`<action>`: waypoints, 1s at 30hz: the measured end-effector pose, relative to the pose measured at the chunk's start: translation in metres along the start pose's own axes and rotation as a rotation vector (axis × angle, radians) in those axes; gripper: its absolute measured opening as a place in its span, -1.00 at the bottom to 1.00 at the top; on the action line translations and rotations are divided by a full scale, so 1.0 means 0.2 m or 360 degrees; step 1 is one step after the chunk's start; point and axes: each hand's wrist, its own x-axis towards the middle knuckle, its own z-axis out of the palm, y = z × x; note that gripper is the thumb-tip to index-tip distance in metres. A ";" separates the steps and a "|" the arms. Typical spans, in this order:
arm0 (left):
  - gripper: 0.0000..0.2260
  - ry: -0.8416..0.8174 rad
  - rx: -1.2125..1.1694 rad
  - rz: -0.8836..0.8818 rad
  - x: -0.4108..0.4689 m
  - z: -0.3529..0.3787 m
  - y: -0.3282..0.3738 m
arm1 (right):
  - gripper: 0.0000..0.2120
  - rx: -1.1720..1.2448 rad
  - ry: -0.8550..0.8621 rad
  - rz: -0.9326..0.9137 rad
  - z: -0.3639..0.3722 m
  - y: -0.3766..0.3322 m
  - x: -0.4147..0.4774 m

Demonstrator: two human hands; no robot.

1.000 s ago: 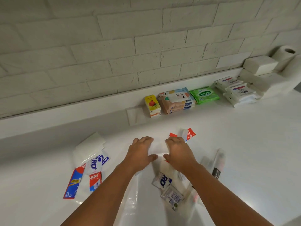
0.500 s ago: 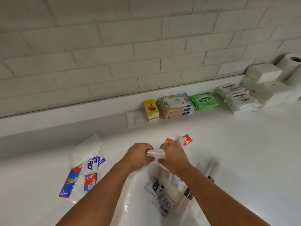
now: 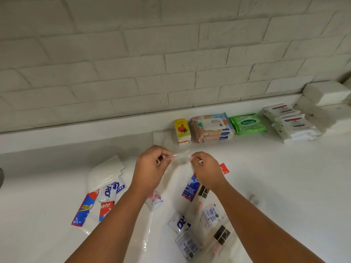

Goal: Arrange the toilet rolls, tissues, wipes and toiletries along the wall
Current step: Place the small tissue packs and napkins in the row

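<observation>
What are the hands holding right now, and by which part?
A clear plastic bag, pinched along its top edge: left hand at one end, right hand at the other.

A glossy white counter [image 3: 284, 177] runs back to a low white ledge [image 3: 76, 130] beneath a white-painted brick wall [image 3: 171, 54]. A dark grey object [image 3: 1, 177] is cut off at the left edge.

2 forearms, bare along all their visible length, end in the left hand [image 3: 151, 168] and right hand [image 3: 208, 168]; the visible fingernails are trimmed short.
</observation>
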 end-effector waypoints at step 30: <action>-0.72 -0.0078 -0.0204 -0.1070 0.30 0.04 -0.45 | -0.72 0.0410 -0.0136 0.0137 0.35 -0.25 0.43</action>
